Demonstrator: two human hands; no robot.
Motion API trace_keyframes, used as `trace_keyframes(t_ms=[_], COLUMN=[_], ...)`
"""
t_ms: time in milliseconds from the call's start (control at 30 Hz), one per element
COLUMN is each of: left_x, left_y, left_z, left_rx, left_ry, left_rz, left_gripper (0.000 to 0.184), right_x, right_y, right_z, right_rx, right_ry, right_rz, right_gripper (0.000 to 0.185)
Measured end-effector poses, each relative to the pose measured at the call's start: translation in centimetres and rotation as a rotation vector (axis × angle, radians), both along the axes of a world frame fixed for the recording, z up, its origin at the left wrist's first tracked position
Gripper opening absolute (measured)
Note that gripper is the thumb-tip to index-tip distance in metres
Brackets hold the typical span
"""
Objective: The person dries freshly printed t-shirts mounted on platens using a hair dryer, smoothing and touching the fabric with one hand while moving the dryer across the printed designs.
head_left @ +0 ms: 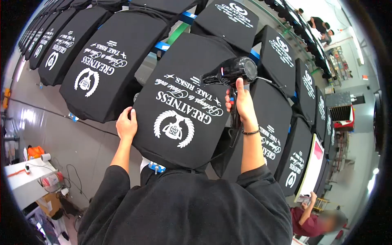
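Observation:
My right hand is closed round the handle of a black hair dryer, thumb up along its body. The dryer's nozzle points left, above the white lettering on a black T-shirt stretched over a board. That shirt carries a white wreath print and the word GREATNESS, upside down from where I stand. At the board's left edge, my left hand grips the shirt-covered side with thumb and fingers; some of its fingers are hidden. A dark cord hangs below the dryer's handle.
Rows of boards with printed black shirts stand on both sides. A framed screen is at the right, held by another person. A white table stands at lower left. A cable runs over the floor.

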State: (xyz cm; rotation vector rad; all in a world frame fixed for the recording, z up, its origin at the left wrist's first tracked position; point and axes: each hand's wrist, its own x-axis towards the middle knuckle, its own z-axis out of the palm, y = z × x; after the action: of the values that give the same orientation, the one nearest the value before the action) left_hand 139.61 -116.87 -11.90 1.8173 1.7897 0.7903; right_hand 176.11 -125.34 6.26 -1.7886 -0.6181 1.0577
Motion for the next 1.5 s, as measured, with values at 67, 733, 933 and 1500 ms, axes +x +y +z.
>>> trace_keyframes(t_ms=[67, 733, 933, 1500], left_x=[0.0, -0.1, -0.1, -0.5], left_y=[0.1, 0.2, 0.1, -0.4], left_z=[-0.1, -0.1, -0.1, -1.0], left_rx=[0.029, 0.068, 0.091, 0.136], left_ry=[-0.003, -0.017, -0.032, -0.16], left_rz=[-0.016, 0.027, 0.016, 0.041], left_gripper=[0.034, 0.031, 0.031, 0.028], right_x=[-0.8, -7.3, -5.9, -0.5], right_y=[1.9, 5.5, 1.3, -11.9], right_z=[0.0, 0.2, 0.5, 0.5], right_rx=[0.007, 0.038, 0.022, -0.027], right_ry=[0.012, 0.072, 0.056, 0.005], right_rz=[0.047, 0.381, 0.323, 0.049], right_gripper=[0.073, 0.064, 0.063, 0.067])
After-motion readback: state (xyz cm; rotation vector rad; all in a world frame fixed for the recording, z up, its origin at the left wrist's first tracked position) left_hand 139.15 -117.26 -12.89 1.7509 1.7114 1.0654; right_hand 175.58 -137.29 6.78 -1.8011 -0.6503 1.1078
